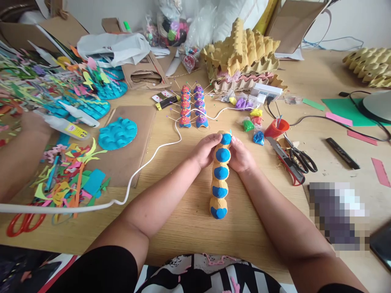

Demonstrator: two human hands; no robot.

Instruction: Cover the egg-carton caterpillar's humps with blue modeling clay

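A strip cut from an egg carton [220,182], orange-yellow with a blue cap on each bump, lies lengthwise in front of me. My left hand [207,151] grips its far end from the left, the thumb beside the farthest blue cap. From the other side my right hand [240,155] holds the same end, fingertips at that cap's edge. A bit of blue shows by the right fingertips; what it is I cannot make out. Just beyond my hands stand a red carton caterpillar [185,106] and a purple carton caterpillar [199,106], with thin sticks poking out of them.
Small bags of coloured clay [258,137], a red cup [276,127], a utility knife [285,159] and scissors [301,158] lie to the right. Stacked egg trays [241,53] stand behind. A white cable [146,156] crosses the left side, where another person's hand [35,124] is near glue bottles and paper scraps.
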